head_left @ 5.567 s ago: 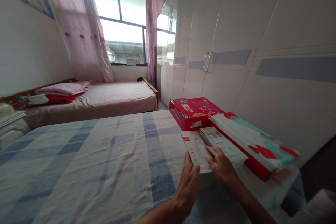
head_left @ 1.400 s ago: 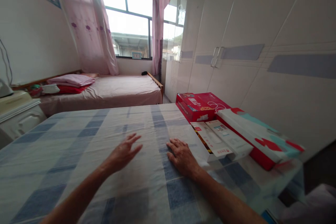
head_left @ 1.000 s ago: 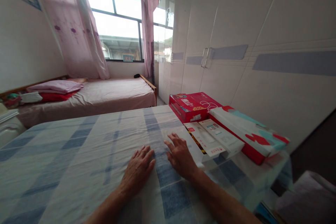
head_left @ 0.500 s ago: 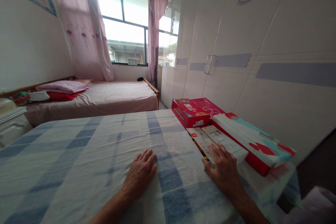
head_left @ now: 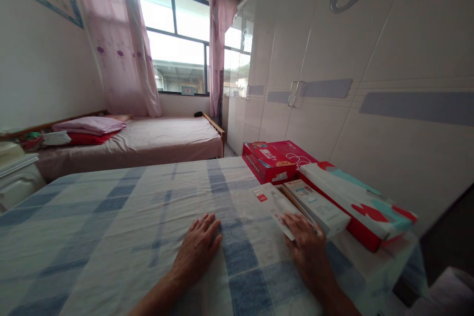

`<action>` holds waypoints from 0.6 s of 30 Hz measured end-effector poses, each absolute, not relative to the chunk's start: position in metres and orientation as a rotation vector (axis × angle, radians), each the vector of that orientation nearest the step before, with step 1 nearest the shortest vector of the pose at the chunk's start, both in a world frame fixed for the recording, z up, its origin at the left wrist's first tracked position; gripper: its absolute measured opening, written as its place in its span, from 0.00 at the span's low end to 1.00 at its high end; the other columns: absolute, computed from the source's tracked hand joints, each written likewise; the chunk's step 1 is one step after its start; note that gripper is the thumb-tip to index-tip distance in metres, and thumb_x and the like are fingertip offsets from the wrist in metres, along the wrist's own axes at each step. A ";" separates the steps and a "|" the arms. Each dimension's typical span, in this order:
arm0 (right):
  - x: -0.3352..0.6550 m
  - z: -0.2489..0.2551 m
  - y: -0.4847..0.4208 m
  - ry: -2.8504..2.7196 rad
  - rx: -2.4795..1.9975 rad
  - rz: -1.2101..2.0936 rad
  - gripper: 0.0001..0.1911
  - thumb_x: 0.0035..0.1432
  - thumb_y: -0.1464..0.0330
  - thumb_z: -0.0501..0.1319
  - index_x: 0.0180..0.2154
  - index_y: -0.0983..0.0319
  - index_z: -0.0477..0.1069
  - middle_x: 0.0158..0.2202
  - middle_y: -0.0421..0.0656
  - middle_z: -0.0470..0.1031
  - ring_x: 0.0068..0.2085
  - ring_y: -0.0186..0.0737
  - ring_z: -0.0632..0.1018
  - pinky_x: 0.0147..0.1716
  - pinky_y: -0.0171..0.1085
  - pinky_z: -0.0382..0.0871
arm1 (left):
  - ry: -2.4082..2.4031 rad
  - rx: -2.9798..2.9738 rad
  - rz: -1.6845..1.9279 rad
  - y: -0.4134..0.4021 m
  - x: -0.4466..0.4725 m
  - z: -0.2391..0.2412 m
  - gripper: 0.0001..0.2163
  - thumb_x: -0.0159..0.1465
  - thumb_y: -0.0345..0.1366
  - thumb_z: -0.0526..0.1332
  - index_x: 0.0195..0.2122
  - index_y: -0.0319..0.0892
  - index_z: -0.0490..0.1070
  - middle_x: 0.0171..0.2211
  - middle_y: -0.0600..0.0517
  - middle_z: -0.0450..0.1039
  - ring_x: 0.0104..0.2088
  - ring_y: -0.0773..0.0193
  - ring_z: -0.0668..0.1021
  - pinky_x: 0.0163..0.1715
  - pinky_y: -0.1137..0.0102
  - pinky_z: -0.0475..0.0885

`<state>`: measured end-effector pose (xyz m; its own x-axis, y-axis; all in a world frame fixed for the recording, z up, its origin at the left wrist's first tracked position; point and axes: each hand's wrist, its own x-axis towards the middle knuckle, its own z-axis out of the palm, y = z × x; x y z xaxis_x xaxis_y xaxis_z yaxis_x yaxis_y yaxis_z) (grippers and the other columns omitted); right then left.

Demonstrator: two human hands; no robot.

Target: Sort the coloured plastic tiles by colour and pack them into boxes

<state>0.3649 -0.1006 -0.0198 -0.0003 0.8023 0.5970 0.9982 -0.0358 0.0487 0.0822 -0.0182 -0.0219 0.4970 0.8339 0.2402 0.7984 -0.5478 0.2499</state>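
Note:
My left hand [head_left: 198,246] lies flat and open on the blue-and-white patterned cloth [head_left: 148,222], holding nothing. My right hand [head_left: 305,244] grips the near end of a slim white box [head_left: 276,202] with a small red label at its far end. The fingers rest across its top, and the thumb is at the near left edge. A second white box [head_left: 316,205], printed with a small picture, lies directly to its right, with a dark gap between the two. Part of the held box is hidden under my fingers.
Beyond the white boxes sits a red box [head_left: 266,163]. A long white, red and teal box [head_left: 355,200] lies to the right, near the white wardrobe [head_left: 314,54]. A bed [head_left: 166,136] with folded bedding stands under the window.
My right hand has moved left and toward me with the slim white box, which has come away from the box beside it. My left hand has stayed in place.

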 end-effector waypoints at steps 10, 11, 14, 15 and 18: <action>0.362 -0.022 -0.091 -1.982 -1.703 -0.736 0.19 0.56 0.77 0.52 0.48 0.60 0.71 0.55 0.51 0.66 0.56 0.49 0.67 0.51 0.46 0.64 | 1.423 2.617 0.521 -0.018 0.081 -0.023 0.20 0.65 0.40 0.48 0.55 0.43 0.65 0.60 0.46 0.60 0.61 0.56 0.60 0.61 0.56 0.54; 0.363 -0.023 -0.088 -1.998 -1.691 -0.736 0.20 0.55 0.78 0.52 0.49 0.61 0.70 0.55 0.50 0.67 0.56 0.49 0.67 0.52 0.46 0.64 | 1.426 2.616 0.517 -0.018 0.081 -0.023 0.20 0.65 0.40 0.48 0.55 0.43 0.65 0.60 0.46 0.60 0.61 0.56 0.60 0.61 0.56 0.54; 0.366 -0.025 -0.083 -2.069 -1.624 -0.719 0.21 0.55 0.80 0.51 0.48 0.62 0.70 0.54 0.49 0.68 0.58 0.47 0.65 0.53 0.46 0.64 | 1.428 2.612 0.507 -0.017 0.081 -0.023 0.20 0.64 0.40 0.48 0.55 0.42 0.65 0.60 0.45 0.60 0.61 0.55 0.61 0.60 0.55 0.54; 0.366 -0.024 -0.082 -2.097 -1.594 -0.711 0.21 0.56 0.80 0.50 0.48 0.62 0.70 0.54 0.48 0.69 0.58 0.47 0.64 0.53 0.46 0.64 | 1.427 2.611 0.503 -0.017 0.081 -0.022 0.20 0.64 0.40 0.48 0.55 0.42 0.65 0.60 0.45 0.60 0.61 0.55 0.61 0.60 0.55 0.54; 0.363 -0.018 -0.081 -2.196 -1.488 -0.653 0.19 0.57 0.80 0.50 0.47 0.63 0.70 0.54 0.48 0.69 0.59 0.45 0.63 0.54 0.45 0.63 | 1.430 2.612 0.487 -0.018 0.082 -0.020 0.20 0.64 0.40 0.48 0.56 0.42 0.65 0.60 0.45 0.60 0.61 0.55 0.61 0.61 0.56 0.53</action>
